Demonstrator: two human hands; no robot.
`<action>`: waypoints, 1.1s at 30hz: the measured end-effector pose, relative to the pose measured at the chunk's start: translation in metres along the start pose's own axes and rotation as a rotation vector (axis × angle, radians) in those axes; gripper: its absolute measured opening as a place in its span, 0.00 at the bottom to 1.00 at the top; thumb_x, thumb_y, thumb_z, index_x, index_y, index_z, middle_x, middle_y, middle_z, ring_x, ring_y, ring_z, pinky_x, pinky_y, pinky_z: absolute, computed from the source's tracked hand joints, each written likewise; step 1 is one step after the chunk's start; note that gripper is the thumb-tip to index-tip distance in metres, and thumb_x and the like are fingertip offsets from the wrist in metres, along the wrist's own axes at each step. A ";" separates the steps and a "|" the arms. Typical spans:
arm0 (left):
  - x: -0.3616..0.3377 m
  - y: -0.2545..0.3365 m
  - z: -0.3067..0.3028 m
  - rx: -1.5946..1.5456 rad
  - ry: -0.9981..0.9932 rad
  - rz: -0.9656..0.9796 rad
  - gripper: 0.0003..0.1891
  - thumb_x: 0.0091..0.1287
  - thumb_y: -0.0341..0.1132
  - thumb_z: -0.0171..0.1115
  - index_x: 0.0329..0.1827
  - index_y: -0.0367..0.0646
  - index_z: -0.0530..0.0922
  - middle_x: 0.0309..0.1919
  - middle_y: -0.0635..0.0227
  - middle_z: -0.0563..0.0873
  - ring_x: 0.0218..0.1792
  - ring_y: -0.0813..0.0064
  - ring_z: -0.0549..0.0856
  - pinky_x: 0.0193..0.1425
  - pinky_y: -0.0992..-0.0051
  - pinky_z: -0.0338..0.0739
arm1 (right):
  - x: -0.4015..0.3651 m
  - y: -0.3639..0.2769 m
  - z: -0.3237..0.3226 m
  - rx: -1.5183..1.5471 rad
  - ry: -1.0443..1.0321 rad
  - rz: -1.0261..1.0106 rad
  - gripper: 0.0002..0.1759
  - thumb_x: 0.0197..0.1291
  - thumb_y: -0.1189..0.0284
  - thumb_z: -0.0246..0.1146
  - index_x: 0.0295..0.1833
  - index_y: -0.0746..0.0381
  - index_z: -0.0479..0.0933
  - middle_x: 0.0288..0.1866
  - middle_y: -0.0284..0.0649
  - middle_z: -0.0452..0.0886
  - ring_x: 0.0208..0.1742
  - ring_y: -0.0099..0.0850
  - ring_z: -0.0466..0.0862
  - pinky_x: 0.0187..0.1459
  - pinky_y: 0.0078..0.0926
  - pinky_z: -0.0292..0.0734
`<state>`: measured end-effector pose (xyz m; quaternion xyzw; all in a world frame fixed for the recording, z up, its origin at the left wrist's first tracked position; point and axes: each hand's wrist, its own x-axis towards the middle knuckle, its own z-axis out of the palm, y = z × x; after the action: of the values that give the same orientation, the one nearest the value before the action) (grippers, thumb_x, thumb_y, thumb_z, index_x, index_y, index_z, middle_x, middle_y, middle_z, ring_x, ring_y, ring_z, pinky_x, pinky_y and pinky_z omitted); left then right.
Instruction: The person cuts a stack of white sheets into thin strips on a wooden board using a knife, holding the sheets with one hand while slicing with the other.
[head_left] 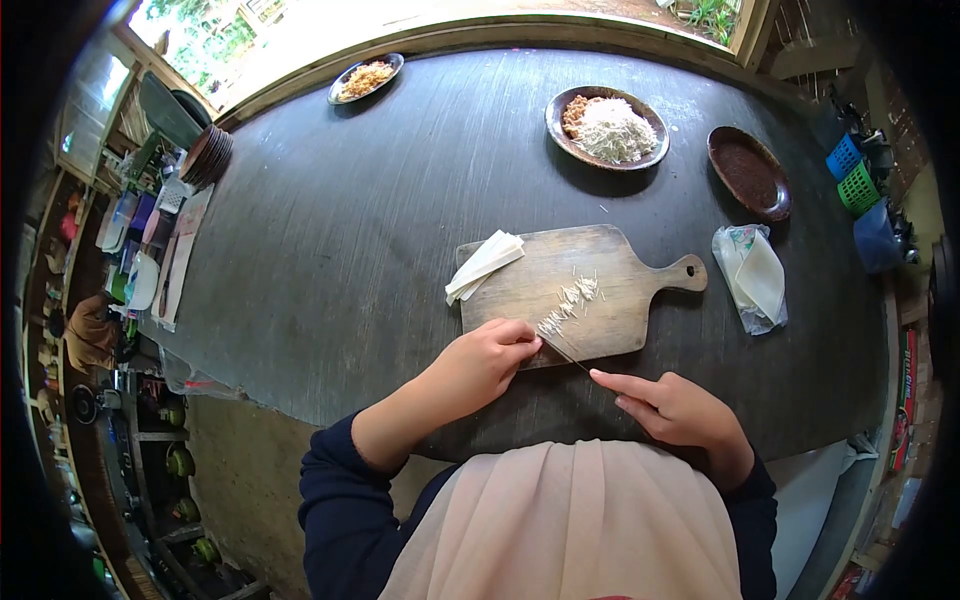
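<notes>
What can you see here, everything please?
Table: 1, dark grey, centre
Cutting board: 1, brown, near side of table
Strips: several, white, board's left end
Slivers: many, white, mid-board
Knife: 1, dark, board's near edge
Large plate: 1, brown, far side
Shreds: two heaps, white and orange-brown, large plate
Small plate: 1, dark, far left
Food: one heap, orange, small plate
Empty-looking plate: 1, reddish-brown, right
Plastic packet: 1, clear and white, right of board
Stacked plates: several, brown, left
Baskets: at least two, blue and green, right
Background clutter: uncountable, mixed, left
Left hand: 1, bare, board's near edge
Right hand: 1, bare, on knife
Sleeves: 2, navy, bottom
</notes>
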<state>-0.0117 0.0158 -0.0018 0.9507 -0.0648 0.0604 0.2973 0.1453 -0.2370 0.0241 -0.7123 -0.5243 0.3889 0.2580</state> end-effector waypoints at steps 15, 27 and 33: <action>-0.002 -0.002 0.003 0.007 0.018 0.012 0.17 0.60 0.19 0.63 0.53 0.36 0.82 0.50 0.63 0.82 0.51 0.62 0.83 0.56 0.68 0.80 | 0.002 0.005 0.005 -0.036 0.059 -0.074 0.27 0.70 0.70 0.60 0.73 0.46 0.70 0.20 0.49 0.74 0.16 0.44 0.73 0.26 0.38 0.72; -0.002 -0.005 0.005 -0.004 0.016 0.022 0.16 0.61 0.19 0.62 0.53 0.36 0.82 0.51 0.62 0.82 0.52 0.61 0.83 0.56 0.68 0.80 | 0.000 0.006 0.005 -0.004 0.080 -0.118 0.28 0.69 0.73 0.61 0.73 0.49 0.71 0.19 0.46 0.73 0.14 0.38 0.70 0.23 0.31 0.69; -0.002 -0.004 0.004 -0.012 0.003 0.002 0.16 0.61 0.19 0.63 0.52 0.36 0.82 0.50 0.62 0.82 0.51 0.61 0.83 0.56 0.67 0.80 | 0.001 0.000 0.003 0.023 0.026 -0.033 0.27 0.70 0.71 0.60 0.74 0.48 0.70 0.21 0.50 0.75 0.17 0.43 0.74 0.27 0.36 0.73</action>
<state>-0.0124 0.0169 -0.0073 0.9487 -0.0656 0.0618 0.3030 0.1433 -0.2360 0.0223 -0.7057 -0.5278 0.3812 0.2794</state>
